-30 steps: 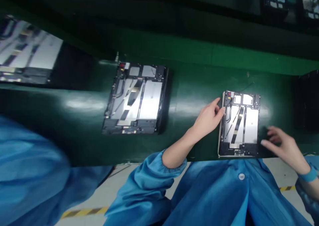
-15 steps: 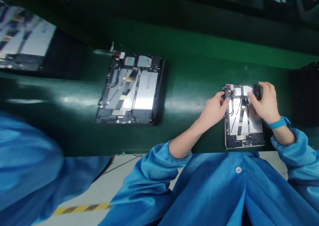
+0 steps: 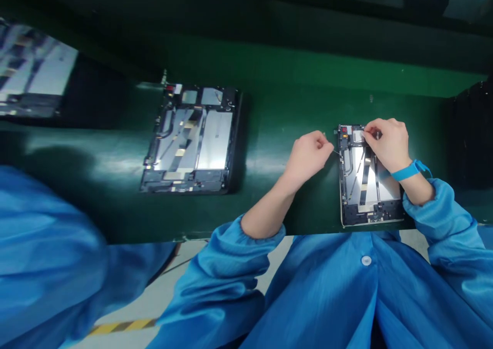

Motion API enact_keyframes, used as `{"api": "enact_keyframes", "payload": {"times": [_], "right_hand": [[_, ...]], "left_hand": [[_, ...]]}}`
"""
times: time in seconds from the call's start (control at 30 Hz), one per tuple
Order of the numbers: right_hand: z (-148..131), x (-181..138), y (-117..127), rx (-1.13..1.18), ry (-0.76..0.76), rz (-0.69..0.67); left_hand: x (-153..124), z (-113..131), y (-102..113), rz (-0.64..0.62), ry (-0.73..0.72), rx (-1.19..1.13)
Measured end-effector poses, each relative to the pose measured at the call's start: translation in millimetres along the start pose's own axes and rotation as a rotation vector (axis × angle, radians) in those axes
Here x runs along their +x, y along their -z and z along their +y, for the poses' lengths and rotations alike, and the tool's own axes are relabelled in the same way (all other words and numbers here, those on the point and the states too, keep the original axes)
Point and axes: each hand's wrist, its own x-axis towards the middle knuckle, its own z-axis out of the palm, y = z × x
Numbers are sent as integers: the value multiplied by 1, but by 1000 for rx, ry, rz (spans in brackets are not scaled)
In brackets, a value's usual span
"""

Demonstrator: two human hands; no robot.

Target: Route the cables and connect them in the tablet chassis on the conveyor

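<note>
Just left of the opened tablet (image 3: 372,182) on the green bench (image 3: 269,154), your left hand (image 3: 309,156) pinches what looks like a thin wire (image 3: 336,153); your right hand (image 3: 389,144) is narrowed over the tablet's far end, on what I cannot tell. Light tension should spare that wire.

Tablet (image 3: 370,177) on bench (image 3: 277,185), at front edge. Left hand (image 3: 311,156) just left of tablet; right hand (image 3: 388,141) over its back right part. Second tablet (image 3: 190,138) on bench, well left of it; third tablet (image 3: 50,64) farther left. Bulky object (image 3: 472,138) right of it. Co-worker's sleeve (image 3: 46,246) far left of it.
</note>
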Motion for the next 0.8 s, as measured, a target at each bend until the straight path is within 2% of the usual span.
{"api": "enact_keyframes", "payload": {"times": [0.07, 0.13, 0.23, 0.3, 0.37, 0.5, 0.53, 0.6, 0.67, 0.73, 0.8], "right_hand": [[-1, -10, 2, 25, 24, 21], [-1, -17, 3, 70, 57, 31], [1, -22, 3, 155, 92, 18], [4, -25, 3, 212, 114, 9], [8, -29, 2, 267, 144, 9], [13, -37, -1, 313, 215, 8], [14, -38, -1, 311, 235, -8], [14, -40, -2, 309, 265, -50], [14, -40, -2, 322, 275, -75], [14, -39, -2, 340, 269, -78], [14, -38, -1, 361, 262, -77]], "left_hand": [[-7, -11, 3, -45, 15, -78], [-13, -19, 4, -151, -10, -234], [-18, -22, 4, -292, -142, -461], [-17, -22, 7, -305, -199, -470], [-17, -21, 11, -222, -159, -289], [-16, -18, 17, 82, 56, 440], [-15, -16, 17, 132, 70, 535], [-12, -12, 13, 181, 10, 535], [-6, -8, 8, 129, -116, 389], [1, -4, 5, -23, -214, 216], [8, -2, 4, -176, -250, 61]]}}
